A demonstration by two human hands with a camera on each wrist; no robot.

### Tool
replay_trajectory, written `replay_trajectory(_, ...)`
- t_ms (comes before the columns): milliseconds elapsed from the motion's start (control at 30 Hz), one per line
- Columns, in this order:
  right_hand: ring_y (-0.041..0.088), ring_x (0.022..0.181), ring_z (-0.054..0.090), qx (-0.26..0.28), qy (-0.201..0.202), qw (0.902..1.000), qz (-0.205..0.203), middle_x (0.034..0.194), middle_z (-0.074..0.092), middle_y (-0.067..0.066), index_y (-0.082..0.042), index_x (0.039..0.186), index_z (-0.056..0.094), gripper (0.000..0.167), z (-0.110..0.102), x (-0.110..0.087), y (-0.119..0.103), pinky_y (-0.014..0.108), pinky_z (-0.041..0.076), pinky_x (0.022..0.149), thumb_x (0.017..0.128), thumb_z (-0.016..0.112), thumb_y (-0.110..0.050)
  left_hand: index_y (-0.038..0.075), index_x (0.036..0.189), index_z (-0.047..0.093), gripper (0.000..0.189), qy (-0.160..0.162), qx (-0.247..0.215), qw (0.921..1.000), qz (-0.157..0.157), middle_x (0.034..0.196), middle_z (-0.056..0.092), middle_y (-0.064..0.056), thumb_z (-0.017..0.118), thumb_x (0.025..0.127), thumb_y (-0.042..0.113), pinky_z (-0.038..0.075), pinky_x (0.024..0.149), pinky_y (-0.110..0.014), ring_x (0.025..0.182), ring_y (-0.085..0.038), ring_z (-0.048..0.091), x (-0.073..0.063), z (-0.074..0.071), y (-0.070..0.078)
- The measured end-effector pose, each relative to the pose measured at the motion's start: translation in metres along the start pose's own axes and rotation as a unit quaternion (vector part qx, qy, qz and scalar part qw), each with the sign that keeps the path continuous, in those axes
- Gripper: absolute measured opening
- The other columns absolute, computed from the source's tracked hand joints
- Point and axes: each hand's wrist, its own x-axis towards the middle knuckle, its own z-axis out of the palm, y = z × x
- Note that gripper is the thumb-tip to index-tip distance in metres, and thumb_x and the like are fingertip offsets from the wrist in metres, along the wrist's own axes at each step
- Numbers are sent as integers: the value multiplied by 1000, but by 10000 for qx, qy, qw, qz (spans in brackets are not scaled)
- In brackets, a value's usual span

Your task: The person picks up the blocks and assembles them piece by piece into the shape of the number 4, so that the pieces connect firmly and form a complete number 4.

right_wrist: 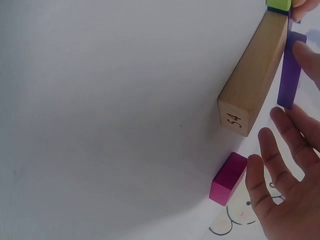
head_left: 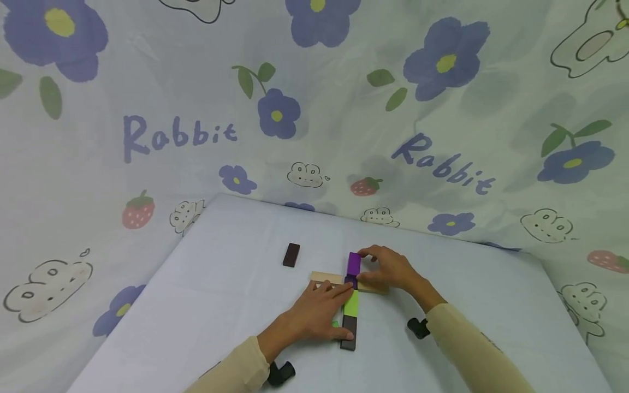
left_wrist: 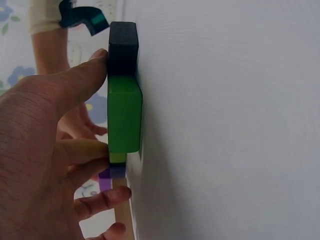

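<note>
My right hand point(head_left: 393, 267) pinches a purple block point(head_left: 354, 263) by its ends between thumb and index finger, at the far end of a row of blocks. In the right wrist view this purple block point(right_wrist: 291, 72) is tilted, its upper end beside a wooden block point(right_wrist: 255, 75) marked 54. My left hand point(head_left: 316, 311) lies over the row, fingers mostly extended. Its thumb touches a dark grey block point(head_left: 348, 341); its index fingertip reaches a dark purple block point(head_left: 352, 283). Between these is a lime block point(head_left: 351, 304). A green block point(left_wrist: 124, 115) juts sideways, partly hidden under the left hand.
A second wooden block point(head_left: 324, 277) extends left from the row. A dark brown block point(head_left: 291, 255) lies apart, farther left. In the right wrist view, a magenta block point(right_wrist: 229, 179) lies beyond the wooden one. Printed cloth point(head_left: 314, 153) hangs behind the white table surface point(head_left: 221, 295).
</note>
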Motion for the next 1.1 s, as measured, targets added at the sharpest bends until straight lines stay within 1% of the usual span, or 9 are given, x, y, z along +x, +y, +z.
replay_trajectory(133, 22, 112, 61, 59, 17, 10000, 77, 129, 65, 0, -20, 135, 64, 61, 2, 0, -1, 51, 51, 89, 81, 85, -41, 19, 157, 39, 91, -53, -43, 10000, -35, 163, 32, 6, 60, 87, 73, 39, 104, -52, 133, -23, 45, 0, 1, 0)
replay_trajectory(267, 22, 112, 61, 57, 20, 10000, 49, 130, 65, 0, -20, 136, 63, 60, 5, 0, -2, 51, 51, 89, 83, 84, -39, 20, 157, 39, 92, -68, -64, 9999, -69, 163, 32, 6, 60, 86, 74, 38, 105, -52, 134, -24, 44, 1, 1, -1)
replay_trajectory(433, 21, 112, 61, -18, -48, 10000, 72, 131, 64, 0, -20, 137, 63, 60, 6, -1, -3, 49, 52, 90, 84, 83, -39, 20, 157, 39, 92, -63, -125, 9999, -70, 163, 32, 6, 61, 86, 73, 38, 105, -53, 134, -24, 44, 1, 2, -1)
replay_trajectory(633, 21, 112, 61, -161, -168, 9997, 90, 134, 63, 1, -18, 140, 60, 63, 4, -1, -6, 52, 51, 90, 86, 81, -41, 19, 158, 38, 93, -45, -116, 9999, -66, 163, 33, 6, 60, 86, 74, 39, 103, -52, 133, -23, 45, 1, 4, -2)
replay_trajectory(767, 20, 110, 61, -289, -239, 9993, 72, 136, 62, 1, -17, 142, 59, 64, 3, -1, -7, 51, 52, 88, 87, 80, -42, 20, 158, 38, 93, -42, -90, 9999, -72, 162, 33, 6, 60, 86, 74, 39, 103, -52, 132, -23, 45, 2, 3, -2)
replay_trajectory(933, 20, 111, 62, -321, -244, 9992, 23, 137, 62, 2, -17, 143, 58, 64, 3, -2, -5, 49, 53, 88, 88, 79, -41, 20, 158, 38, 92, -68, -103, 9999, -78, 162, 33, 6, 60, 86, 74, 39, 103, -52, 133, -24, 44, 2, 2, -1)
replay_trajectory(1100, 21, 112, 62, -319, -236, 9992, 11, 138, 61, 2, -17, 144, 58, 65, 4, -3, -4, 50, 52, 90, 88, 79, -43, 20, 158, 38, 92, -58, -116, 9999, -71, 162, 33, 6, 60, 86, 74, 39, 103, -51, 133, -23, 45, 3, 3, -1)
